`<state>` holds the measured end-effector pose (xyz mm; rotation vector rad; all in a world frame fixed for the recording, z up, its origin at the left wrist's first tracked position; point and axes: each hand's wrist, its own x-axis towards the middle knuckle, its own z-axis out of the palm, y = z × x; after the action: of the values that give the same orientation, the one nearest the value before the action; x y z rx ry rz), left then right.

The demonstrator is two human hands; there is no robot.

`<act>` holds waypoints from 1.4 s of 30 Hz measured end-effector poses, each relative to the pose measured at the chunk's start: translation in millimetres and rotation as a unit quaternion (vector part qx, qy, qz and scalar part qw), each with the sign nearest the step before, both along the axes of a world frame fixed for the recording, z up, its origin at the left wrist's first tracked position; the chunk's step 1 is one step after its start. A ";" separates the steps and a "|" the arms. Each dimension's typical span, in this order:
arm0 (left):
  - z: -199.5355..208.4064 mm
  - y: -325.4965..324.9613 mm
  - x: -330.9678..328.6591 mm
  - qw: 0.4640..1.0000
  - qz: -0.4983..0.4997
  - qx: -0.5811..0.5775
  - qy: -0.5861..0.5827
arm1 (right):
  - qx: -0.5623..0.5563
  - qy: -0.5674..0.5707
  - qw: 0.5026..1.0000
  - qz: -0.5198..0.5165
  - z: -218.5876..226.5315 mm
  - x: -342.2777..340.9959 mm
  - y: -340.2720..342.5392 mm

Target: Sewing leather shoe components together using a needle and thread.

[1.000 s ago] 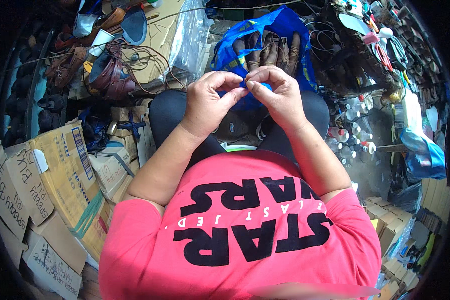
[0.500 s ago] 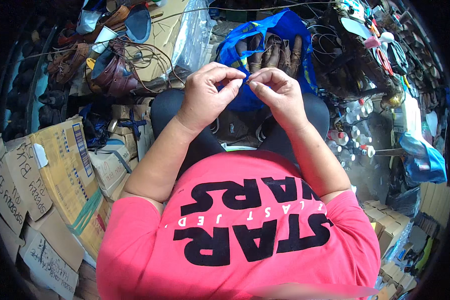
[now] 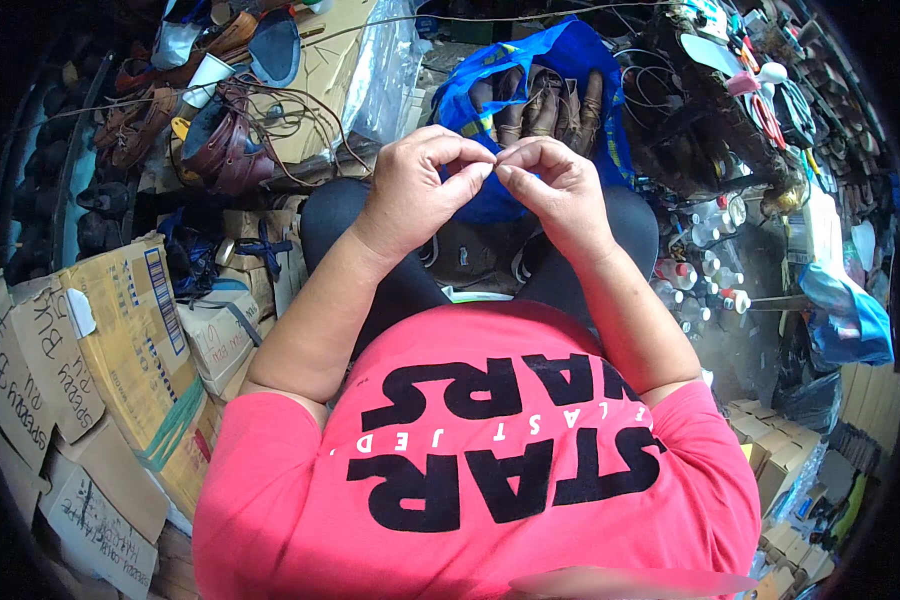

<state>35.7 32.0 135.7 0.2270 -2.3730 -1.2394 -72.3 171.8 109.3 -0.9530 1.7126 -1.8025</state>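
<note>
My left hand [image 3: 422, 185] and my right hand [image 3: 557, 190] are raised over my lap, their fingertips meeting. Thumb and forefinger of each hand pinch together at the same spot. Whatever lies between them is too small or too hidden to name. Just beyond my fingers, a blue bag [image 3: 467, 77] gapes on the floor past my knees. Inside it stand several brown leather shoes [image 3: 542, 108], partly covered by the bag's edge.
On the left, a maroon leather shoe upper [image 3: 232, 150] and thin cords lie on cardboard [image 3: 320, 115], near a white cup [image 3: 208, 80]. Cardboard boxes [image 3: 130, 320] crowd my left side. Several small bottles [image 3: 705, 270] stand at right, near a blue cloth [image 3: 845, 315].
The fingertips of my two hands have come closer and now touch. A small dark bit seen at my right fingertips before no longer shows.
</note>
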 end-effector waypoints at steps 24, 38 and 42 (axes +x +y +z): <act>-13.1 0.3 -3.6 0.957 -0.012 0.291 0.003 | -0.053 -0.160 0.986 -0.021 -2.0 5.9 0.8; -23.5 5.7 -9.9 0.923 -0.017 0.383 0.029 | 0.011 -0.154 0.987 0.053 -8.1 6.3 -5.9; -18.0 5.8 -9.2 0.926 -0.004 0.377 0.007 | -0.002 -0.165 0.985 0.056 -8.3 5.1 -6.3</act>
<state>26.5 37.7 117.7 0.4362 -1.7672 -2.0953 -67.2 165.5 100.9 -0.6899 1.4218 -1.7762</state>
